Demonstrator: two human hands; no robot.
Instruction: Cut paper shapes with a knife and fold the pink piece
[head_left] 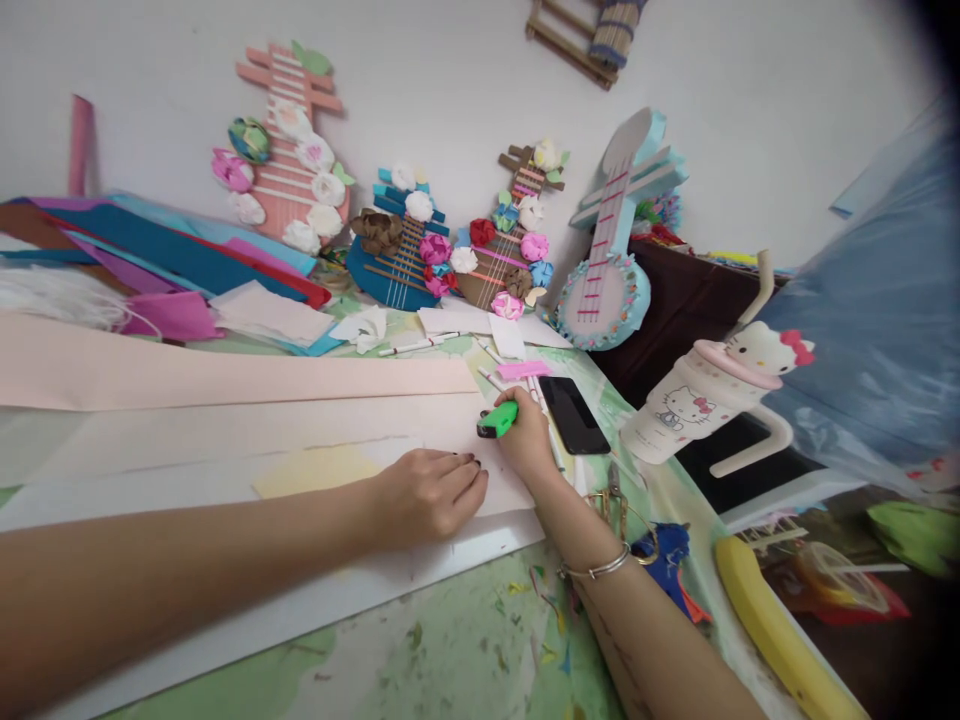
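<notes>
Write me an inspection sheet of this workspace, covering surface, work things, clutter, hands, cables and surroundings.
Surface: green table covering, visibly stained.
Work things: pale pink sheet, white sheet, green-and-black tool.
Clutter: phone, scissors, lidded cup, banana-shaped yellow item.
Hands: left hand rests on the pale pink sheet; right hand grips the tool.
Cables: nothing seen; white string lies at the left edge.
Surroundings: four decorated instrument models by a pale wall.

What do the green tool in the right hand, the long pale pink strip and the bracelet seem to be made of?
Green tool: probably smooth plastic, from its bright, even colour. Long pale pink strip: likely matte paper or card, given its dull surface and crisp edge. Bracelet: apparently polished metal, by its silvery shine.
</notes>
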